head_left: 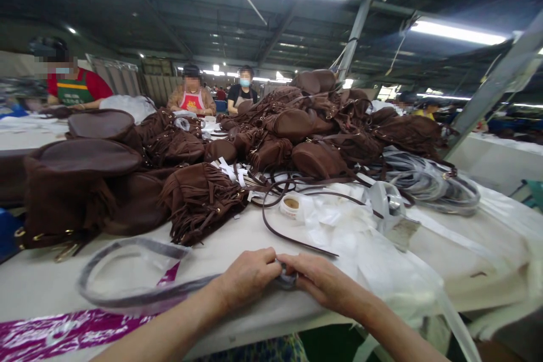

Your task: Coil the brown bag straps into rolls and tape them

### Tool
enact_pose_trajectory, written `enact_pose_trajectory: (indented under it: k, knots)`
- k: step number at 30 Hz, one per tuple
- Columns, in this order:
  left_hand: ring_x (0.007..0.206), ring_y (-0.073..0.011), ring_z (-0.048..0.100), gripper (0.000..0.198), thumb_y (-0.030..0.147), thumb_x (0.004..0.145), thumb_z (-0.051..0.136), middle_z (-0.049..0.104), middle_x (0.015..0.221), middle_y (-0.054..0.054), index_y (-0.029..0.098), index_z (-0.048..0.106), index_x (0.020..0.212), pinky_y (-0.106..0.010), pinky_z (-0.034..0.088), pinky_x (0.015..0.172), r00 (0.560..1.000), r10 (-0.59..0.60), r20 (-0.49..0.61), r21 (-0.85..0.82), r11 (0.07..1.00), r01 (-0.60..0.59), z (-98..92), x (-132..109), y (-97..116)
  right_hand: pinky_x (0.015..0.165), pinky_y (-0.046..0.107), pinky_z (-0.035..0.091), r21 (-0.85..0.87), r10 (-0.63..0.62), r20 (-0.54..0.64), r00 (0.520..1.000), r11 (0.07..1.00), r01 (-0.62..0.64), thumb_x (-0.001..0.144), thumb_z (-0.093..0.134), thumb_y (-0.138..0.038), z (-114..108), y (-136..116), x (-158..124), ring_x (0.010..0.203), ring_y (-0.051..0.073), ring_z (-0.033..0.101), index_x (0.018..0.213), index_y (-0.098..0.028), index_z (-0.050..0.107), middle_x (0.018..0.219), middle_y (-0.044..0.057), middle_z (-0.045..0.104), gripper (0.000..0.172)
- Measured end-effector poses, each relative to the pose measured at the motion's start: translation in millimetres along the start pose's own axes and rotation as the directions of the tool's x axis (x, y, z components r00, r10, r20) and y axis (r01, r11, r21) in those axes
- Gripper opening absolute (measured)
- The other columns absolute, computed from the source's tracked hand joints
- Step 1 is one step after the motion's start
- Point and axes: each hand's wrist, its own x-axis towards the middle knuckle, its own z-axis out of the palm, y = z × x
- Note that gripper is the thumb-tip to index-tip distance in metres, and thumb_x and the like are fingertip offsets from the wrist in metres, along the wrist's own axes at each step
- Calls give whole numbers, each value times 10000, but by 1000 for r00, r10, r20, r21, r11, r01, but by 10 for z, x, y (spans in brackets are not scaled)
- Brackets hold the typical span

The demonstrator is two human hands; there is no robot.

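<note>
My left hand (251, 276) is closed on a dark strap in clear plastic wrap (87, 278). The strap runs left from under that hand and bends round in a loop on the table. Facing it, my right hand (320, 281) has its fingers bent over a crumpled, plastic-covered end (287, 278) between the two hands. My fingertips almost meet there, and they hide part of that end. Beyond my hands, a thin brown strap (278, 232) lies loose. A fringed brown bag (203, 195) rests ahead of my left hand.
A big heap of brown bags (292, 124) covers the far table. Right of centre are a roll of tape (291, 206), a tape dispenser (392, 209) and wrapped straps (428, 184). Purple plastic (76, 328) lies at the left front. Several people sit behind; a metal post (496, 79) slants at right.
</note>
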Motion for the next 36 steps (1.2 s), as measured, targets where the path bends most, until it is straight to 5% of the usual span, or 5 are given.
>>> enact_pose_trajectory:
  k: [6,14,25,31,36]
  knots:
    - [781,-178,561,141,212,927,484,582,926,-41,189,542,1054,-261,465,669,984,-178,4,-67,982,178,120,-69,299,720,277,437,73,309,-81,948,950,-304,733,519,-85,207,-295,24,862,224,651,1172,-209,440,913,36,686,463]
    - [706,-147,514,146,195,926,506,556,833,8,248,541,1057,-234,380,588,998,42,37,49,998,-44,-89,-161,-37,687,218,403,267,105,-64,992,960,-85,700,561,-67,99,-38,29,760,141,576,914,-230,533,807,-40,603,271]
    - [831,-215,598,112,160,906,493,626,944,-67,166,543,1006,-311,485,717,962,-263,72,-86,959,268,105,-2,336,814,397,481,-53,279,-113,954,957,-286,751,473,-83,318,-121,46,923,283,639,1458,-94,297,1030,151,694,729]
    - [804,-185,589,140,196,942,476,633,934,-25,201,535,1069,-265,455,677,998,-38,54,-6,999,38,-65,-143,19,883,334,459,153,50,-76,996,988,-38,771,552,-126,174,89,-15,969,220,614,1338,-185,509,1060,73,688,572]
    - [839,-183,572,132,169,936,452,625,957,-35,193,572,984,-259,454,702,998,67,22,27,997,-67,-23,12,-17,883,334,475,139,39,-56,998,990,-31,782,523,-120,94,141,13,977,214,621,1382,-202,458,1097,72,681,609]
